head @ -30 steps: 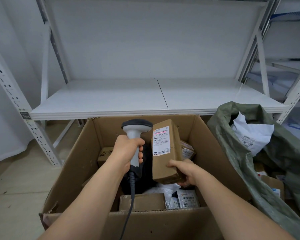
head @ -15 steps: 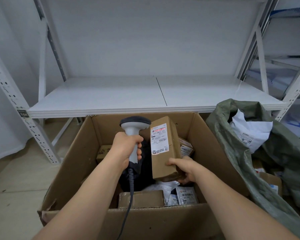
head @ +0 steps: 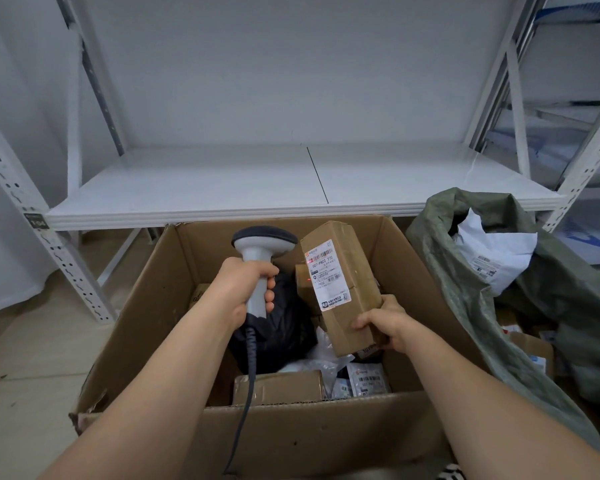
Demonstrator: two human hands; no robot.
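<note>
The brown parcel (head: 352, 271) is held up above the middle of the open carton (head: 291, 424), tilted a little, with its white label (head: 328, 282) facing the camera. Two small red spots show at the label's left edge. The right hand (head: 385, 323) grips the parcel's lower end, thumb across the front and fingers curled behind it. Above the carton's left half, the left hand (head: 245, 289) is wrapped around the grey handle of a scanner (head: 262, 247). The scanner's dark head points away from the camera, and its cable (head: 247, 393) hangs down over the carton's near wall. Inside the carton lie a black bag (head: 284, 327) in the middle, a small brown box (head: 278, 388) against the near wall, and white packets (head: 364, 379) toward the near right corner. Behind the carton stands a white shelf (head: 205, 188). To the right of the carton slumps a green sack (head: 482, 323) with a white mailer (head: 496, 251) in its mouth.
</note>
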